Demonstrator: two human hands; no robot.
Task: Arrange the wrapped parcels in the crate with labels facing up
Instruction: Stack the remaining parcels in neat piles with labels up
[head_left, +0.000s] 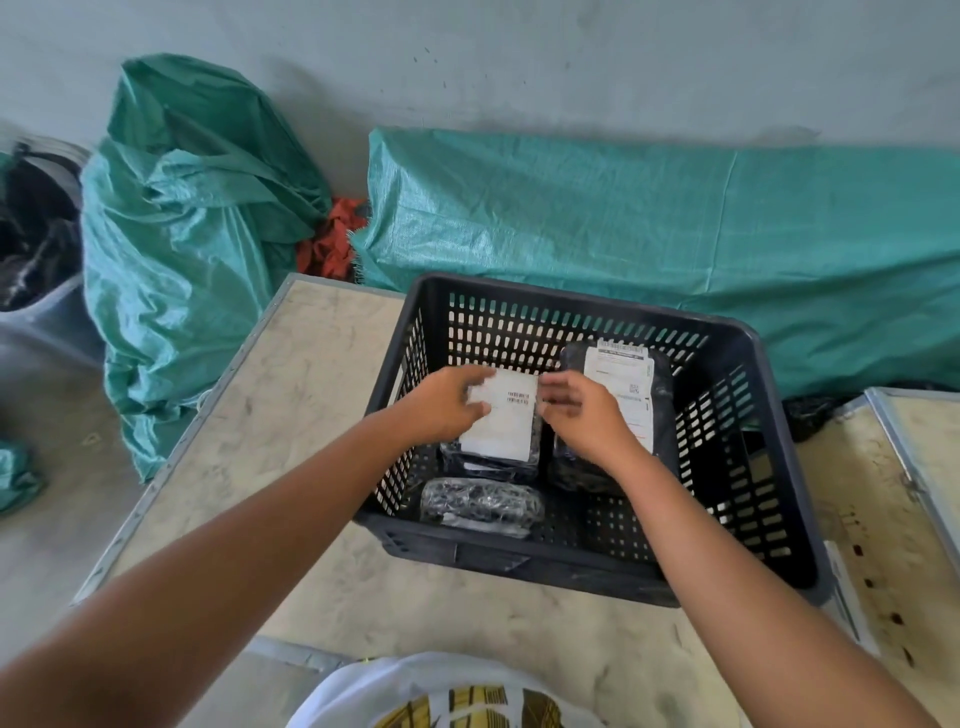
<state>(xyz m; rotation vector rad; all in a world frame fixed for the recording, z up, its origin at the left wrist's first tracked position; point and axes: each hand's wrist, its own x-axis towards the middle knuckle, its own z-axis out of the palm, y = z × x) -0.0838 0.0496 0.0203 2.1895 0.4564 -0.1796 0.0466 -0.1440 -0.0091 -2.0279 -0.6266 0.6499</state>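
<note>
- The parcel in play (501, 415) is a flat packet in dark plastic wrap with a white label (498, 421) already facing up. It sits on top of another dark parcel in the left-middle part of the black crate (727, 364).
- My guess on handling: light, a bit squishy, and the glossy film looks slippery. I'd pinch it by the two short side edges and keep it flat rather than squeeze the middle and crease the label.
- Left hand (447, 405) has its fingers curled over the parcel's left edge, with fingers lying on the label. Right hand (582, 410) is half closed at the right edge, fingertips touching or very nearly so; it's blurry, so I can't tell if it's really gripping.
- Second parcel (613, 410), taller, is just to the right, toward the far wall of the crate, also label up and partly behind the right hand.
- Third one, a rolled bundle in clear-over-black wrap (480, 501), lies at the near left of the crate floor. No label showing on top, so it probably needs flipping.
- Writing: the left label has two short barcode rows, the right one a barcode strip along the top, a small QR-type square and lines of print. None of it is readable, and I can't spot a brand.
- Crate sits on a scuffed pale table (291, 415). Green woven sacks (187, 228) lie beyond it against the wall.
</note>
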